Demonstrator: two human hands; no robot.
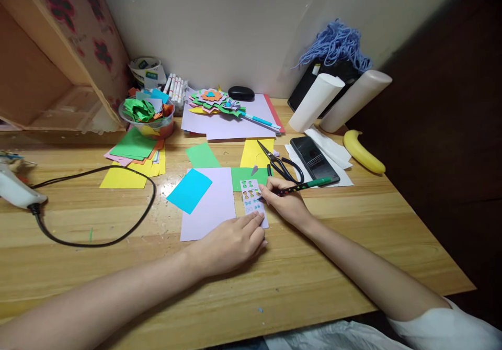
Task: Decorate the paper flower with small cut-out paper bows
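Observation:
A small lilac paper strip lies on the table, with rows of bow-shaped cut-outs and blue drawn bows. My left hand rests on its lower end, fingers laid out and pressing it down. In my right hand is a dark patterned pen with a green end, gripped between the fingers. Its tip points at the strip's right side, but whether it touches is hidden. Under the strip's upper end lies green paper. Just left are a large lilac sheet and a blue paper piece.
Black-handled scissors lie beyond my right hand, near a phone and a banana. A black cable loops at left. Behind stand a bowl of paper scraps, layered paper flowers and white rolls.

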